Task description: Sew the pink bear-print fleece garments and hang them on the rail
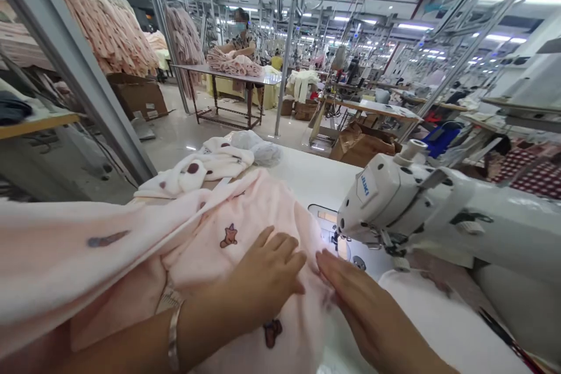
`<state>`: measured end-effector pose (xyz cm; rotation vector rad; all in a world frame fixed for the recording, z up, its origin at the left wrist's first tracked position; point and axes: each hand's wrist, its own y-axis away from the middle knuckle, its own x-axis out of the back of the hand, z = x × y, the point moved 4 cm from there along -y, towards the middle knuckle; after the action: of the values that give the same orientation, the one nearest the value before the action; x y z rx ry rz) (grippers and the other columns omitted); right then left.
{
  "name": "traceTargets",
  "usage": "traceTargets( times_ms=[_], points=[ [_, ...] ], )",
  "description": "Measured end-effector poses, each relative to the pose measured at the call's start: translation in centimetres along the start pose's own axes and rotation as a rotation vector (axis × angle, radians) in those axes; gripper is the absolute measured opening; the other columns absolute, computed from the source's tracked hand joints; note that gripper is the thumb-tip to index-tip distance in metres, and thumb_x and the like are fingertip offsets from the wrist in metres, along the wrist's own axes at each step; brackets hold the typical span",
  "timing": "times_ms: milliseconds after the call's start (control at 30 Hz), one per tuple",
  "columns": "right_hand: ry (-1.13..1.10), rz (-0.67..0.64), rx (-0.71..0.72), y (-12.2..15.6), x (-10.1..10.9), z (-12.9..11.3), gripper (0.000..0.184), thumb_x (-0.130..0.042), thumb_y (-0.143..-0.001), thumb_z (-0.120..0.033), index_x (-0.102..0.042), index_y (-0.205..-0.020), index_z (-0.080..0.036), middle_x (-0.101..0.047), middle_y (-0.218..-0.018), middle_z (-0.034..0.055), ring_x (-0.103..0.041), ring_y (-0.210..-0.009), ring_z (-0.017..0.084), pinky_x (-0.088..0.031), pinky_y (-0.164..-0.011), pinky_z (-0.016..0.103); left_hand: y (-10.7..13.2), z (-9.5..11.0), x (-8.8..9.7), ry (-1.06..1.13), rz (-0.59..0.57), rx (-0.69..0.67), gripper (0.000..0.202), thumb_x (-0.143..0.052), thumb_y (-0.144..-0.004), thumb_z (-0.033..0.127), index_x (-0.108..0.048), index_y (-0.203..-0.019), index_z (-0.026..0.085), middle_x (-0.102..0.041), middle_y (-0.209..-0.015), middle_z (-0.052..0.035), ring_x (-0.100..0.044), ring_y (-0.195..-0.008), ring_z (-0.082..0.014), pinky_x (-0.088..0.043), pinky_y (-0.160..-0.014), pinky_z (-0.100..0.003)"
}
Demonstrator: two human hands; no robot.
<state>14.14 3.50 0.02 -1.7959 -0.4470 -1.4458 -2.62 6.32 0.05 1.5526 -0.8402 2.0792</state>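
Note:
A pale pink fleece garment (263, 198) with small printed animal figures covers the near part of the sewing table (324, 169). My left hand (267, 272), a bracelet at its wrist, rests on the fabric with fingers apart and slightly bent. Against the garment's right edge lies my right hand (355, 295), its fingers stretched out, just in front of the needle area. The white sewing machine (394, 198) stands to the right, its lamp lighting the presser foot (335, 239). The garment's edge reaches close to the foot; whether it lies under it I cannot tell.
White spotted fleece (193, 169) and a clear plastic bag (256, 147) lie at the table's back left. A metal post (94, 82) rises on the left. A dark slender tool (504, 333) lies at lower right. A person (241, 35) stands behind another table (228, 75).

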Motion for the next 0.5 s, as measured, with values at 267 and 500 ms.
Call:
traceTargets(
  times_ms=[267,500],
  points=[
    [0.321,-0.036,0.105,1.9,-1.2,0.7,0.032,-0.04,-0.088,-0.019,-0.053,-0.116,-0.012,-0.061,-0.116,0.0068,-0.062,-0.1,0.023,-0.057,-0.075,0.046,5.7,0.4,-0.2,0.016,-0.164,-0.035,0.046,-0.043,-0.09,0.047,-0.04,-0.131,0.027,-0.037,-0.14,-0.0085,-0.038,-0.124,-0.0269,-0.027,-0.102,-0.049],
    [0.148,0.022,0.076,3.7,-0.4,-0.8,0.04,-0.045,-0.087,-0.022,-0.044,-0.126,-0.018,-0.056,-0.125,0.005,-0.056,-0.11,0.022,-0.052,-0.085,0.041,0.6,-3.2,2.5,0.014,0.008,0.121,0.045,-0.068,-0.075,0.041,-0.057,-0.112,0.017,-0.055,-0.12,-0.0054,-0.057,-0.1,-0.021,-0.047,-0.084,-0.032]
  ],
)
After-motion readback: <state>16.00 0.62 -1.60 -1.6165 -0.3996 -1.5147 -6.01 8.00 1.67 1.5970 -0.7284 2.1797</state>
